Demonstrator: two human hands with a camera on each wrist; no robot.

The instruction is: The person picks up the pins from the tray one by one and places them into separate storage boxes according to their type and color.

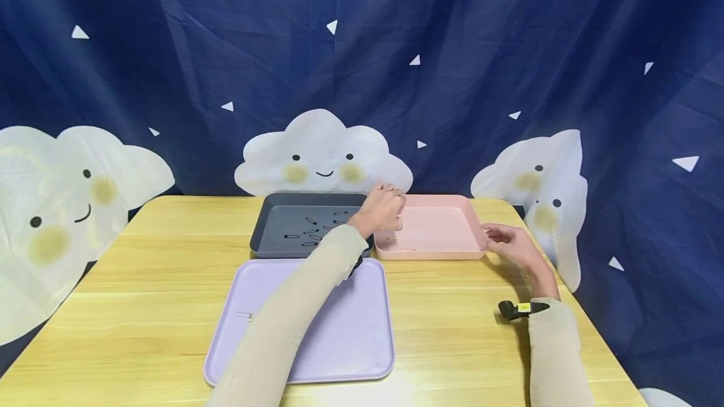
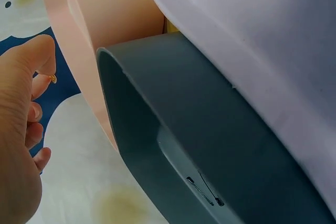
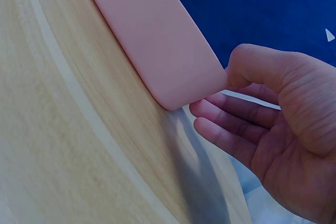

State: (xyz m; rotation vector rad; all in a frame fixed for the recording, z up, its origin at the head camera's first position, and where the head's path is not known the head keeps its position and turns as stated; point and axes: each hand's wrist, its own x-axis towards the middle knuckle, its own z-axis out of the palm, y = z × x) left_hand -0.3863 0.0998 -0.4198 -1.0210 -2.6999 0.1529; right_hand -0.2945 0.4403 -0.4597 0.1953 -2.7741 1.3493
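Safety pin [image 2: 53, 78] pinched in left grip [image 1: 383, 208]

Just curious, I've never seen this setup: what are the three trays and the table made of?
The grey tray, pink tray and lilac tray look like matte moulded plastic: uniform colour, rounded rims. The table looks like varnished wood or wood-look laminate: visible grain, soft sheen.

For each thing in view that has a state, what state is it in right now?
Left hand: pinches a small gold safety pin over the pink tray's edge.
Right hand: open, at the pink tray corner.
Grey tray: holds several dark pins.
Lilac tray: flat, one pin near its left edge.
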